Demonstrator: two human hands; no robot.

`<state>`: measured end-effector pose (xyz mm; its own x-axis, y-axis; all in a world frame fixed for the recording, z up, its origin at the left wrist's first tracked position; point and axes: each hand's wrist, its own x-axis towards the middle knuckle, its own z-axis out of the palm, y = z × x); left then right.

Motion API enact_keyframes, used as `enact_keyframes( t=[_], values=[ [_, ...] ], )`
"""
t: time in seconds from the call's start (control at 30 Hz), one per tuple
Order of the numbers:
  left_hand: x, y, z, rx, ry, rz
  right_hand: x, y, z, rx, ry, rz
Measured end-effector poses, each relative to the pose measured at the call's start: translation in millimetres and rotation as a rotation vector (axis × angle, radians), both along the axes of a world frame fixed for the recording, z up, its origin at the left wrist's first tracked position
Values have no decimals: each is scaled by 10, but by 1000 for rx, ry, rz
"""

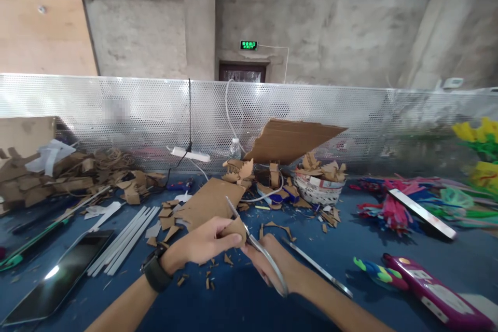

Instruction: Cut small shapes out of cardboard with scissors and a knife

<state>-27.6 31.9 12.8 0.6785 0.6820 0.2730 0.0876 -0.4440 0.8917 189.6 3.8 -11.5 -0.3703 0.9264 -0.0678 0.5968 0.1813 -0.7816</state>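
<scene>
A small piece of brown cardboard (pixel 235 229) is pinched between the thumb and fingers of my left hand (pixel 210 241), which wears a dark watch on the wrist. My right hand (pixel 272 262) grips a pair of scissors (pixel 259 249), their blades pointing up and away at the right edge of the piece. Whether the blades touch the cardboard is hard to make out. Beyond the hands lies a larger cardboard sheet (pixel 212 198). Small cardboard scraps (pixel 210 282) are scattered on the blue table (pixel 218 311) below my hands.
White sticks (pixel 124 238) and a dark tablet (pixel 62 275) lie at left. A slim metal tool (pixel 319 268) rests right of my hand. Behind are a scrap-filled basket (pixel 319 191), a bottle (pixel 235 149) and a power strip (pixel 190 154). A purple device (pixel 436 290) sits front right.
</scene>
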Motion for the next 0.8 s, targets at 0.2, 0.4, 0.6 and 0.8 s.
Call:
enact_keyframes(
  t=[0.2, 0.4, 0.6, 0.8],
  values=[
    [-34, 77, -65, -72, 43, 60, 124, 84, -20, 55, 38, 70],
    [-21, 113, -146, -219, -62, 46, 150, 53, 84, 104, 29, 111],
    [-19, 110, -121, -132, -6, 105, 190, 100, 95, 76, 16, 49],
    [-15, 127, -87, -81, -32, 132, 230, 195, 62, 144, -138, -4]
  ],
)
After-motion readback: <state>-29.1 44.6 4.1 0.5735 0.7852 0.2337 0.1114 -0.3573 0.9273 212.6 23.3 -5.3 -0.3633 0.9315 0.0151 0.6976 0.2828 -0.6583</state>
